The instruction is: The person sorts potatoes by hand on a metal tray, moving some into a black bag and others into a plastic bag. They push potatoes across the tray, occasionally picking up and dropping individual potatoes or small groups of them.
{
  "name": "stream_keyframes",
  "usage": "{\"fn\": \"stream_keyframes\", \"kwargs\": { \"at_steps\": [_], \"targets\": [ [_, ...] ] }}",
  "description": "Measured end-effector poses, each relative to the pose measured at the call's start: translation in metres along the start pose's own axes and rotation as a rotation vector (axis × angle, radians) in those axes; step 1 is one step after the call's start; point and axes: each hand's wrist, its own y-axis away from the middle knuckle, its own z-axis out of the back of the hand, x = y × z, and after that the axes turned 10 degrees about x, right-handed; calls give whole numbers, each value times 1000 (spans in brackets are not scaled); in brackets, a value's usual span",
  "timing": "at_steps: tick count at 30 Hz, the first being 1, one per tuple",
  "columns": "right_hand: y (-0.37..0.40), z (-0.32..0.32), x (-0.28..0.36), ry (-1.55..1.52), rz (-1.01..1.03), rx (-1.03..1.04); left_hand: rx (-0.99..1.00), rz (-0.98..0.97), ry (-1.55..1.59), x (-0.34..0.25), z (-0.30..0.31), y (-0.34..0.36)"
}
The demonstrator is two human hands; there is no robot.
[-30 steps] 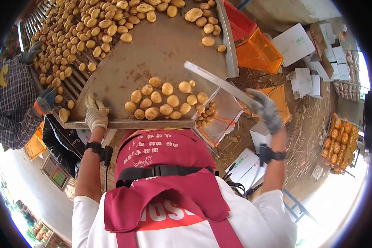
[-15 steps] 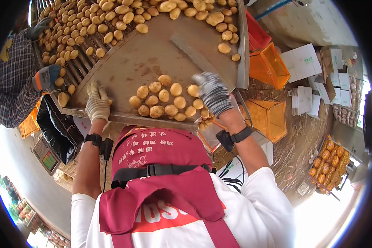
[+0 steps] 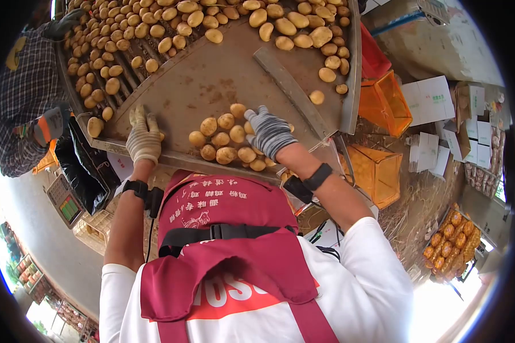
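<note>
A loose group of potatoes point(image 3: 221, 139) lies near the front edge of the metal sorting tray point(image 3: 183, 97). My right hand point(image 3: 269, 131), in a grey striped glove, reaches over the right side of this group. Its fingers are stretched out against the potatoes, and it covers some of them. My left hand point(image 3: 143, 140), in a pale glove, rests by the tray's front left edge with its fingers extended. Part of one potato point(image 3: 162, 137) shows beside it. A straight metal bar point(image 3: 294, 88) crosses the tray to the right.
Many potatoes point(image 3: 137, 23) cover the slatted rack behind the tray. A co-worker's gloved hand point(image 3: 52, 123) is at the left. Orange mesh bags point(image 3: 375, 174) hang at the right, near white boxes point(image 3: 429, 100). A scale point(image 3: 67, 200) stands at lower left.
My right hand has moved left, from the front right corner onto the potato group. Another potato has come down beside the metal bar. The view has shifted slightly; my left hand stays in place.
</note>
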Motion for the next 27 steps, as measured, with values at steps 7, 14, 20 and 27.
{"fn": "stream_keyframes", "kwargs": {
  "at_steps": [7, 14, 20, 27],
  "targets": [
    [22, 10, -37, -630, 109, -129, 37, 15, -28, -9, 9, 5],
    [82, -10, -34, -791, 279, -363, 176, -38, -82, -8, 12, 3],
    [21, -36, 71, -106, 237, -181, 198, -96, -159, 4, 4, -6],
    [1, -27, 95, 43, 239, -260, 342, -266, 269, 34, -1, -22]
  ]
}}
